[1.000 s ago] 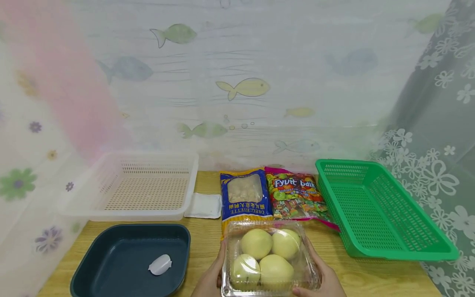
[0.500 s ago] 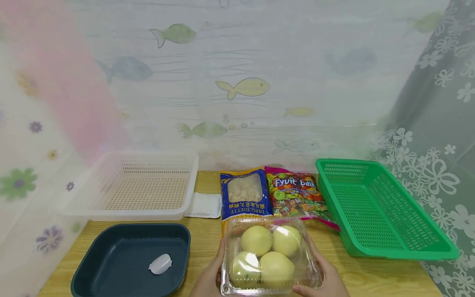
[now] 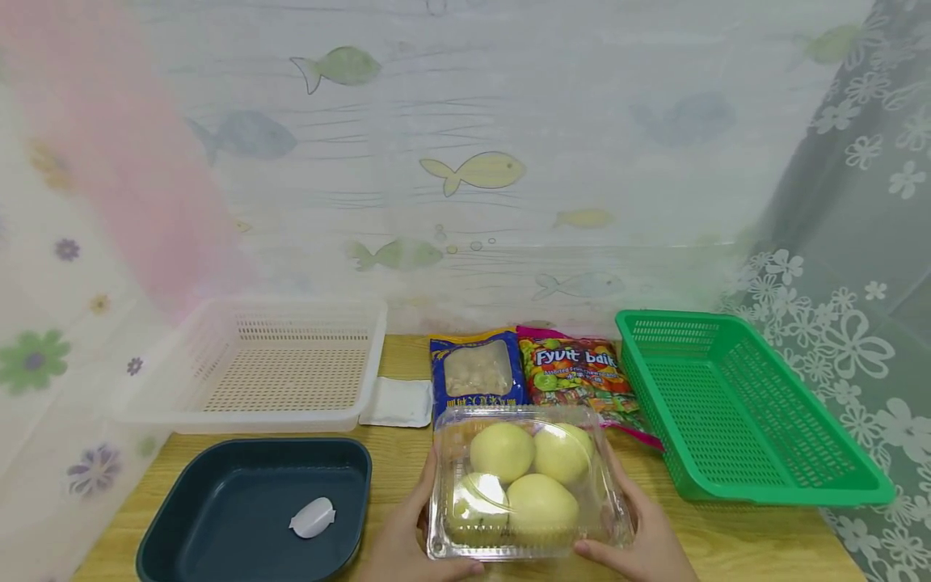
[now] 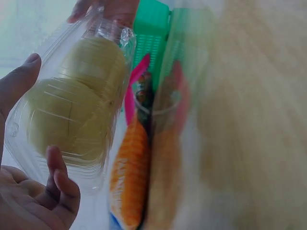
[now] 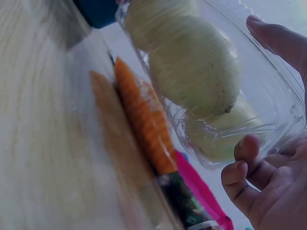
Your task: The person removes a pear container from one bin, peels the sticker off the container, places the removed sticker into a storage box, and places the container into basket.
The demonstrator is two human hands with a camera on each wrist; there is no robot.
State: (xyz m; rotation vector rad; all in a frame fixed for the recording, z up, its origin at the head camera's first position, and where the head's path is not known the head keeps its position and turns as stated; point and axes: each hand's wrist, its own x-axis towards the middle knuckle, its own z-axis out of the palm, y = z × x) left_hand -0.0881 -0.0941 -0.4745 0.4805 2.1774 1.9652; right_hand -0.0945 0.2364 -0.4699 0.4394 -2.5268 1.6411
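Observation:
A clear plastic clamshell box (image 3: 525,551) holds several pale yellow pears (image 3: 541,505). Both hands grip it from opposite sides at the front of the table. My left hand (image 3: 402,533) has its thumb along the near edge, and its curled fingers show against the box in the left wrist view. On the other side my right hand (image 3: 643,543) holds the right wall, thumb at the near corner. Both wrist views show the box raised off the wooden tabletop (image 5: 43,143). Behind it, partly covered, lies a blue and orange orecchiette bag (image 3: 476,372).
A colourful candy bag (image 3: 578,376) lies beside the pasta. The green basket (image 3: 742,420) stands at right, the white basket (image 3: 291,364) at back left. Nearer is a dark blue tray (image 3: 240,517) with a small white item (image 3: 313,517) inside. A white packet (image 3: 398,402) lies mid-table.
Both hands have moved the box of pears slightly forward and up in the head view, so it covers more of the pasta bag. My left thumb now shows at the near edge.

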